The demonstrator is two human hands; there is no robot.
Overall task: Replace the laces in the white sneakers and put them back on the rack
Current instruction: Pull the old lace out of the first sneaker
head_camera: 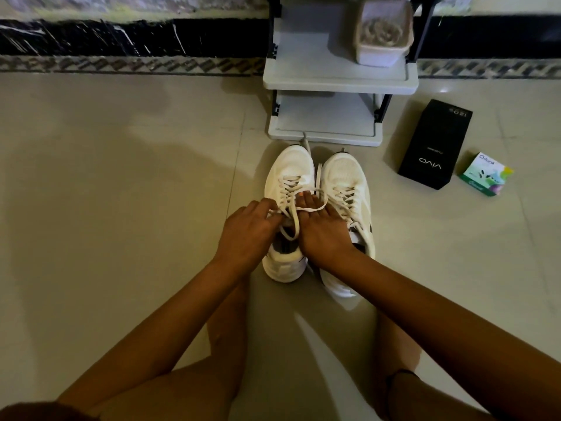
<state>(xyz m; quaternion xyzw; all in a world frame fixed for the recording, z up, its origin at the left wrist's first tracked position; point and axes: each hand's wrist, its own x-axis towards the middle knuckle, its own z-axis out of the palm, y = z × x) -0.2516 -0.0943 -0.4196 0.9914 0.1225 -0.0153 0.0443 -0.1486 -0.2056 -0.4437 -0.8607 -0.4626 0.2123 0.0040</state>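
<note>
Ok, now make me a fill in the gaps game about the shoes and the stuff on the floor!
1. The white sneakers stand on the ___.
2. The vivo box is ___ in colour.
3. The pale basket sits on a shelf of the ___.
4. The left hand and right hand work on one sneaker's ___.
Missing words: floor, black, rack, lace.

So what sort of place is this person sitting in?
Most likely a room in a home, seen from floor level. There is a tiled floor, a small shoe rack holding a basket, white sneakers in front of it, and a black phone box lying on the tiles.
</note>
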